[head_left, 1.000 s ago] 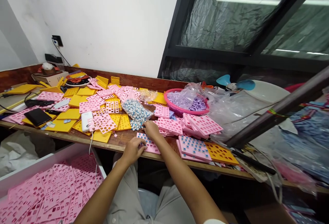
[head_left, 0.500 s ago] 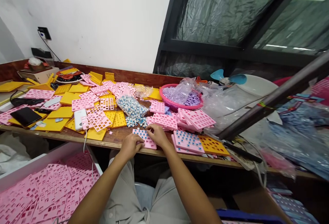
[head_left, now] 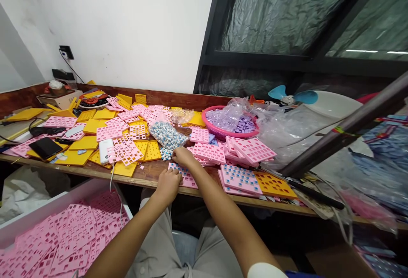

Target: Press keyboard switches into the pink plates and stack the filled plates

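A pink panel with rows of square holes [head_left: 190, 179] lies at the table's front edge, with small blue pieces in some of its holes. My left hand [head_left: 169, 183] is closed on the panel's left part, fingers curled over it. Just beyond the panel, my right hand [head_left: 183, 157] reaches the near edge of the loose small blue-and-white pieces [head_left: 166, 152]. Its fingers are bent together, and whatever they hold is hidden. Behind that pile, more such pieces spill from a clear plastic bag [head_left: 164, 131].
On the right are stacked pink panels with blue pieces [head_left: 240, 179] and a yellow panel [head_left: 274, 184]. A pink basket of purple pieces [head_left: 231, 135] stands behind. Left lie yellow panels [head_left: 84, 143], a white power bank [head_left: 106, 151] and a phone [head_left: 43, 147]. A slanted metal pole [head_left: 347, 120] crosses the right side.
My right hand has left the pink panel and moved away from me to the loose pieces. My left hand stays at the panel, its fingers now further over it. The view has shifted slightly.
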### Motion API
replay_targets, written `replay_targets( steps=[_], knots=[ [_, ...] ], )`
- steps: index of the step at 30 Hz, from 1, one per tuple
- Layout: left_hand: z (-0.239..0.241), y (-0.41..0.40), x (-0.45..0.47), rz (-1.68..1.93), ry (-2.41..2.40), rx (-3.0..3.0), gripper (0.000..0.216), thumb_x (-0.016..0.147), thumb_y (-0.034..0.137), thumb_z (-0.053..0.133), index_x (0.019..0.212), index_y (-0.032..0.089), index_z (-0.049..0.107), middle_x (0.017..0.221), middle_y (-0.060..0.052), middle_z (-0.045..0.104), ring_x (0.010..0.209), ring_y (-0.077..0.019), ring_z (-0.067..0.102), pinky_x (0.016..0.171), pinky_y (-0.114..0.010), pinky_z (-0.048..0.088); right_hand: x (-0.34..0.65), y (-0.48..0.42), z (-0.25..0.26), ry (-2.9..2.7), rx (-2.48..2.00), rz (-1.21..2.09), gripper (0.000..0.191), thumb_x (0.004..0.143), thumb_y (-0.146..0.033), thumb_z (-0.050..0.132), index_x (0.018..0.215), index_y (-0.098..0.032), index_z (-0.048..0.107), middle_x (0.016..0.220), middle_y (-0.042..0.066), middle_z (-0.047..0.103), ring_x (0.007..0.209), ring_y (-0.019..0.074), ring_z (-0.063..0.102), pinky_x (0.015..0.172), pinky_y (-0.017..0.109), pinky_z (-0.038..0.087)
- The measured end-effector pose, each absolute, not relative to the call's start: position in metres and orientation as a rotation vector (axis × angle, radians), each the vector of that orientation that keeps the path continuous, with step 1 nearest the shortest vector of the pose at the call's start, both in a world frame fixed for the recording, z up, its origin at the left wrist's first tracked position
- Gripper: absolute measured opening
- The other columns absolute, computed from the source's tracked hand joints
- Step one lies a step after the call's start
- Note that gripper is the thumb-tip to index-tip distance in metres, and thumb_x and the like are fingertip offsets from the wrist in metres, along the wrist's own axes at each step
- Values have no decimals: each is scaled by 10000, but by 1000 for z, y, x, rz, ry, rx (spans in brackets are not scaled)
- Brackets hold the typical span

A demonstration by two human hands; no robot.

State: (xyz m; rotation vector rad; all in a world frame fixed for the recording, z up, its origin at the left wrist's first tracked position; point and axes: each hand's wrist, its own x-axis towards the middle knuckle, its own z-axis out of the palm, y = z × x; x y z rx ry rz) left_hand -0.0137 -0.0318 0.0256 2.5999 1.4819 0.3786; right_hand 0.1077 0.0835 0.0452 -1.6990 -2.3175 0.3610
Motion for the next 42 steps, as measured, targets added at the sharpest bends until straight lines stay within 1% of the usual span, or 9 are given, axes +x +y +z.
replay_targets(
  steps=[3, 6, 12, 15, 23, 27, 30, 36, 42],
  knots=[
    [22, -36, -16, 446, 1500, 2586, 178, 936, 245, 564, 887, 218, 733, 1003, -98, 705, 1028, -252, 592, 825, -382, 415, 118, 78, 46, -2267, -1578, 445, 127, 844, -207, 630, 853, -187, 755, 885, 57, 752, 832, 191, 674, 721, 249, 456],
    [20, -34, -25, 526, 1405, 2580, 176, 932, 265, 584, 868, 216, 740, 976, -98, 706, 1008, -249, 599, 852, -375, 416, 141, 58, 43, -1932, -1340, 890, 251, 918, -350, 555, 940, -169, 727, 756, 22, 706, 655, 152, 635, 605, 234, 452],
    [30, 21, -49, 933, 1454, 2387, 270, 991, 323, 489, 1043, 206, 726, 1068, -93, 699, 1013, -215, 623, 924, -319, 448, 184, 9, 22, -1254, -978, 1486, 391, 778, -507, 746, 958, -163, 713, 693, -16, 622, 522, 81, 523, 506, 200, 398],
    [36, 61, -44, 689, 1537, 2439, 255, 968, 286, 511, 1066, 212, 734, 1130, -96, 693, 1050, -220, 631, 925, -304, 454, 195, 0, 13, -1106, -984, 1527, 404, 742, -492, 787, 955, -157, 709, 696, -10, 626, 515, 73, 528, 498, 191, 414],
    [35, 97, -26, 376, 1461, 2502, 160, 880, 283, 618, 864, 231, 768, 929, -73, 753, 909, -213, 676, 800, -269, 467, 198, -9, -12, -1161, -1128, 1208, 363, 735, -468, 802, 913, -171, 691, 685, -20, 607, 519, 88, 502, 484, 205, 419],
    [32, 93, -32, 330, 1420, 2518, 243, 925, 324, 550, 929, 235, 776, 987, -80, 763, 914, -212, 677, 812, -275, 472, 193, -19, -16, -1393, -1183, 876, 315, 847, -432, 692, 1046, -191, 732, 952, 61, 693, 796, 178, 623, 701, 294, 521],
    [34, 90, -37, 299, 1362, 2542, 243, 910, 300, 553, 986, 256, 779, 1020, -45, 769, 917, -196, 679, 809, -257, 477, 192, -25, -12, -1565, -1198, 661, 320, 908, -375, 609, 1161, -217, 725, 1100, 80, 680, 970, 208, 625, 855, 330, 508],
    [43, 91, -37, 260, 1308, 2597, 208, 829, 258, 662, 990, 288, 790, 987, -23, 775, 883, -203, 682, 799, -261, 486, 188, -27, -11, -1622, -1288, 558, 268, 859, -314, 644, 1079, -184, 724, 954, 65, 700, 751, 179, 613, 726, 311, 513],
    [48, 66, -36, 563, 1309, 2592, 251, 938, 254, 550, 1120, 231, 722, 1094, -72, 734, 1024, -224, 650, 943, -325, 467, 188, -30, -14, -1798, -1183, 458, 228, 929, -245, 594, 1091, -240, 755, 1052, 73, 695, 949, 207, 645, 880, 344, 509]
  ],
)
